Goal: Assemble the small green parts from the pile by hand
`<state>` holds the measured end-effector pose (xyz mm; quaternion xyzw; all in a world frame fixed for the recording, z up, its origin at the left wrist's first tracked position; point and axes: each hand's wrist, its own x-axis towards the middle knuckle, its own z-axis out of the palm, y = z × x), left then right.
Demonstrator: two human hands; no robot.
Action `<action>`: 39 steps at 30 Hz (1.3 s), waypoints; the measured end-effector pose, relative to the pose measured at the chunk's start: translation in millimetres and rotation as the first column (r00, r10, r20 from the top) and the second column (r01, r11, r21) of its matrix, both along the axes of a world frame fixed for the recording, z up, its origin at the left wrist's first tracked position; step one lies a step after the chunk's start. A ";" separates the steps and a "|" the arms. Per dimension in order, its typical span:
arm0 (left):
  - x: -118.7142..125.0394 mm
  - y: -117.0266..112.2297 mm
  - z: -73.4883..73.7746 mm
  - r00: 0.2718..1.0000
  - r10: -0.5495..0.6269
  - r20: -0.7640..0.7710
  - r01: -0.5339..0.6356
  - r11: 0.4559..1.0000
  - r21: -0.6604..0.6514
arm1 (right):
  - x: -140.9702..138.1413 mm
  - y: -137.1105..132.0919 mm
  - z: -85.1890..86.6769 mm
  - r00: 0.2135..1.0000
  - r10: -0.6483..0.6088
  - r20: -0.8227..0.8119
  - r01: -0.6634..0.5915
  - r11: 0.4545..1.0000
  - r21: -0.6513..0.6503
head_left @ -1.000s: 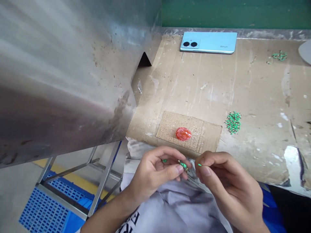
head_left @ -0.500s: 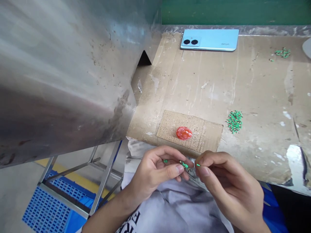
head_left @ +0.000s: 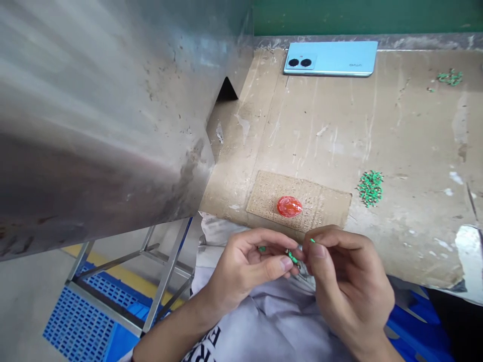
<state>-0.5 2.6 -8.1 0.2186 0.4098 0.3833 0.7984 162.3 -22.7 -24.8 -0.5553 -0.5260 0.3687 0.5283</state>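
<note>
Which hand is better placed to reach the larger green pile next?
Probably the right hand: it is nearer the green pile and pinches one green piece; the left hand holds several pieces.

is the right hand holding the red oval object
No, the right hand pinches a small green piece, while the red oval object lies on the cardboard piece.

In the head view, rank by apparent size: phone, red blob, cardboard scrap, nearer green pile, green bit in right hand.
Largest first:
Cardboard scrap
Phone
Nearer green pile
Red blob
Green bit in right hand
</note>
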 end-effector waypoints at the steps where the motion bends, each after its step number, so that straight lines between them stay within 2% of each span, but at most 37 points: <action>1: 0.0 -0.1 0.1 1.000 0.002 -0.010 -0.002 1.000 -0.004 | 0.4 0.0 0.5 1.000 0.017 0.012 -0.017 1.000 0.000; 6: -0.6 0.8 -2.5 0.996 0.027 -0.085 -0.027 1.000 0.003 | 7.4 1.7 8.6 0.988 0.139 0.070 -0.138 0.990 -0.016; 11: -2.6 1.9 -2.5 0.982 0.060 -0.177 -0.028 0.984 0.176 | 21.2 6.0 18.9 0.948 0.308 0.073 -0.304 0.950 -0.070; 15: -3.3 2.4 2.4 0.977 0.061 -0.207 -0.014 0.976 0.218 | 28.9 9.7 24.1 0.911 0.407 0.065 -0.397 0.908 -0.132; 29: -3.2 6.8 4.4 0.967 0.050 -0.252 0.032 0.950 0.312 | 30.7 15.1 31.4 0.887 0.457 0.058 -0.437 0.874 -0.211; 39: -4.3 6.3 1.8 0.939 0.105 -0.329 0.079 0.861 0.502 | 36.0 21.5 36.8 0.842 0.534 0.076 -0.502 0.827 -0.252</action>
